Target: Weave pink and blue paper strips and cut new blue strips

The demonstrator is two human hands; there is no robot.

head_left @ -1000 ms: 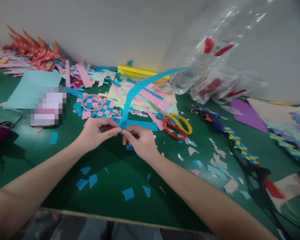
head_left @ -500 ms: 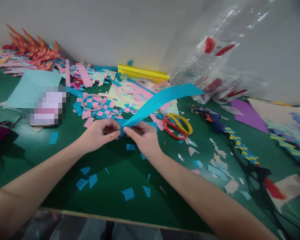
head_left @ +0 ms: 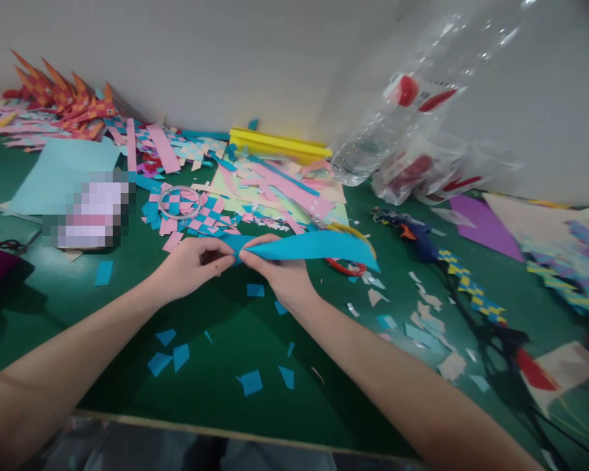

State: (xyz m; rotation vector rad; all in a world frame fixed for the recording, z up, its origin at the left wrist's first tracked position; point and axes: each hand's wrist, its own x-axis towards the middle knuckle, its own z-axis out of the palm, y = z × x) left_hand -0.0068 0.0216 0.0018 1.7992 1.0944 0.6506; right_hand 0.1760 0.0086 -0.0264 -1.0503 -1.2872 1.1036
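A blue paper strip (head_left: 319,246) is pinched between the fingertips of both hands, its long end stretching right above my right hand and partly covering the scissors (head_left: 347,267) with red and yellow handles. My left hand (head_left: 196,265) is closed at the strip's left end. Thumb and fingers of my right hand (head_left: 279,268) press the strip close beside the left fingertips. What the fingertips cover cannot be made out. Behind the hands lies a woven pink-and-blue paper piece (head_left: 209,212) with a clear ring (head_left: 180,201) on it. Blue paper scraps (head_left: 251,383) are scattered in front.
At the back stand a yellow folded strip (head_left: 279,145) and a plastic bottle (head_left: 373,144) beside clear cups (head_left: 446,167). Left are a blurred-out phone (head_left: 93,212) and a light blue sheet (head_left: 69,167). A woven blue-and-yellow paper piece (head_left: 471,284) lies right.
The strip's free end has swung from upright down to the right and now lies nearly level over my right hand and the scissors. Both hands stay nearly in place.
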